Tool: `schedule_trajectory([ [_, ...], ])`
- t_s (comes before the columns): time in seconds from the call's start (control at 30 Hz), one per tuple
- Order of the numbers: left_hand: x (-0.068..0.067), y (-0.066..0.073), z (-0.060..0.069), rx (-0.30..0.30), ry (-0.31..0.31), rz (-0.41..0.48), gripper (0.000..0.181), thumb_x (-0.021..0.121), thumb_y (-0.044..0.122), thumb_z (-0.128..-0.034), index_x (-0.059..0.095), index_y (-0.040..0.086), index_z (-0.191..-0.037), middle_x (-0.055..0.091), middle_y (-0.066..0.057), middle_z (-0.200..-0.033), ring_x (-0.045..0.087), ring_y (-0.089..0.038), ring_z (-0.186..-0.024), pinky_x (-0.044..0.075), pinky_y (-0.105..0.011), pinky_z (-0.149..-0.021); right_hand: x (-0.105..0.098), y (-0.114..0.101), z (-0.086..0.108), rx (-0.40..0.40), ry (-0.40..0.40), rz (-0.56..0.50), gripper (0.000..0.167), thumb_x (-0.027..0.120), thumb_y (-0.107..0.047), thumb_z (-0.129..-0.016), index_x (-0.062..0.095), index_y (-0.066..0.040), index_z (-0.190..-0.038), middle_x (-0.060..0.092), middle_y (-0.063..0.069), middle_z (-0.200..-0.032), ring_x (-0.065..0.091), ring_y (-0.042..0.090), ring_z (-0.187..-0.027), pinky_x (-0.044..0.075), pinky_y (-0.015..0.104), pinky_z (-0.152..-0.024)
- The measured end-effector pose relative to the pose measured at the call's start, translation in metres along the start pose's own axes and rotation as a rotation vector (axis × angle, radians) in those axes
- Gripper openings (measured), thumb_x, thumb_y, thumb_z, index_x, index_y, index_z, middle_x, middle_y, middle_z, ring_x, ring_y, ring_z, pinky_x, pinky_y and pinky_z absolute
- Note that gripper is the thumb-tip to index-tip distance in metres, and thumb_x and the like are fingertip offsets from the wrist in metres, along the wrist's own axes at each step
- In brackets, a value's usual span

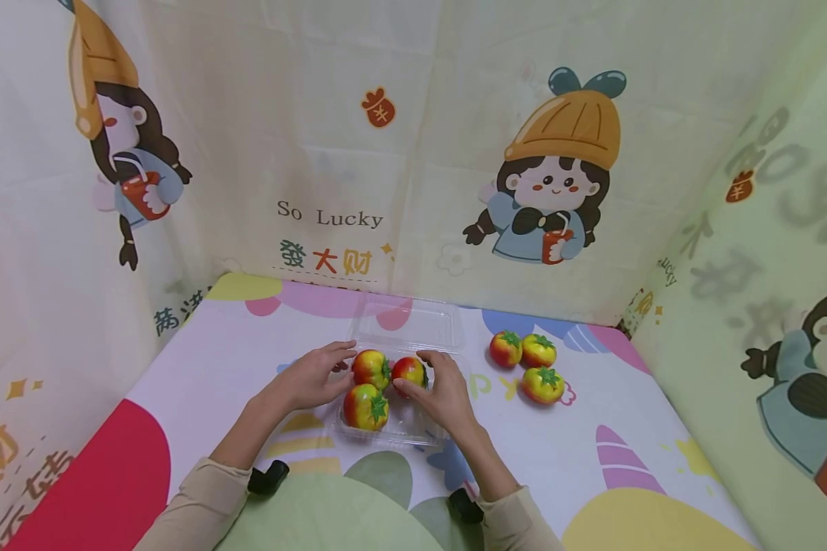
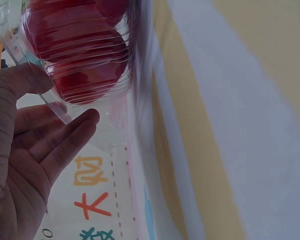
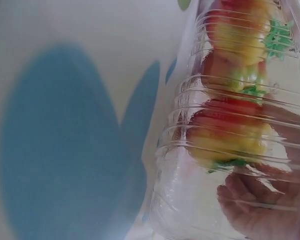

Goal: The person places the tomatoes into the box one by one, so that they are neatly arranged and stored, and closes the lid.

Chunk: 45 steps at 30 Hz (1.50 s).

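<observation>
Begins at the left with a beige sleeve (image 1: pixel 210 493) and a black device (image 1: pixel 269 478) at the wrist, down toward seven o'clock. Reaches from there with the left hand (image 1: pixel 317 376) to the left side of the clear container (image 1: pixel 413 419), with thumb and fingers well parted and only slightly bent; cannot tell about firm contact with the wall. Just beside these fingertips, at three o'clock: the upper-left fruit (image 1: pixel 368 367), red and yellow with a green leafy top. Close by it at six o'clock, also inside the container: the lower-left fruit (image 1: pixel 361 407), coloured alike. Beyond, at twelve o'clock: the open lid (image 1: pixel 410 321), clear, flat on the patterned surface (image 1: pixel 517 451). In the container's right half, at three o'clock from the upper-left fruit: the right-hand fruit (image 1: pixel 408 373). Holds it with the right hand (image 1: pixel 448 394), narrowed to the fruit's breadth, with the thumb at seven o'clock and a fingertip at one o'clock. In the right wrist view, shows through the ribbed wall, directly beside the bent fingers. Farther right, at two o'clock from this hand: the first loose fruit (image 1: pixel 505 350). Just beside it at three o'clock: the second loose fruit (image 1: pixel 539 353). At six o'clock from that: the third loose fruit (image 1: pixel 540 386).
</observation>
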<state>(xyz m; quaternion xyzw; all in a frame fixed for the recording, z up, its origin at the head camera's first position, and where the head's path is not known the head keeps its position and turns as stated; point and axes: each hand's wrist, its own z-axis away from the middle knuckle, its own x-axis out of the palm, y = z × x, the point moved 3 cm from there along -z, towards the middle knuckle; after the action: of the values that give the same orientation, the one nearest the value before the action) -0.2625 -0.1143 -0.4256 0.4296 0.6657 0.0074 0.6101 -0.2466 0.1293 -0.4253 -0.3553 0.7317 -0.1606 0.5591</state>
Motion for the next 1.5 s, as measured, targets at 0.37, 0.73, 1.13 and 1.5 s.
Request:
schedule_trajectory([
  [0.37,0.0006,-0.0002,0.0011,0.023,0.004,0.006,0.045,0.065,0.014,-0.0954,0.061,-0.005,-0.137,0.054,-0.023,-0.147,0.071,-0.024,-0.100,0.059,-0.043,-0.093,0.0000,0.0000,-0.0051,0.009,-0.001,0.031,0.050,0.083,-0.039,-0.085,0.069,-0.004,-0.118,0.069,0.009,-0.107,0.067,0.026,-0.099,0.057,0.038,-0.083],
  [0.73,-0.0001,0.0004,0.0005,0.023,0.005,0.001,0.046,0.064,0.015,-0.0956,0.061,-0.005,-0.137,0.055,-0.022,-0.147,0.072,-0.024,-0.101,0.059,-0.043,-0.093,-0.0005,-0.0003,-0.0056,-0.003,0.004,0.046,0.056,0.082,-0.040,-0.085,0.068,-0.002,-0.123,0.069,0.012,-0.112,0.066,0.030,-0.103,0.057,0.046,-0.087],
  [1.13,-0.0007,0.0016,0.0007,0.024,0.006,0.001,0.045,0.065,0.014,-0.0955,0.061,-0.005,-0.136,0.054,-0.023,-0.147,0.072,-0.024,-0.101,0.059,-0.044,-0.093,-0.0016,-0.0021,-0.0086,0.003,-0.011,0.021,0.045,0.081,-0.035,-0.087,0.069,-0.005,-0.119,0.070,0.010,-0.109,0.067,0.027,-0.100,0.058,0.039,-0.084],
  [1.5,-0.0001,0.0014,0.0017,0.013,0.003,-0.003,0.046,0.065,0.015,-0.0952,0.061,-0.003,-0.137,0.054,-0.021,-0.148,0.071,-0.024,-0.101,0.059,-0.044,-0.093,-0.0033,-0.0020,-0.0103,-0.020,-0.019,0.020,0.046,0.078,-0.036,-0.090,0.069,-0.001,-0.118,0.073,0.010,-0.106,0.068,0.025,-0.094,0.059,0.042,-0.084],
])
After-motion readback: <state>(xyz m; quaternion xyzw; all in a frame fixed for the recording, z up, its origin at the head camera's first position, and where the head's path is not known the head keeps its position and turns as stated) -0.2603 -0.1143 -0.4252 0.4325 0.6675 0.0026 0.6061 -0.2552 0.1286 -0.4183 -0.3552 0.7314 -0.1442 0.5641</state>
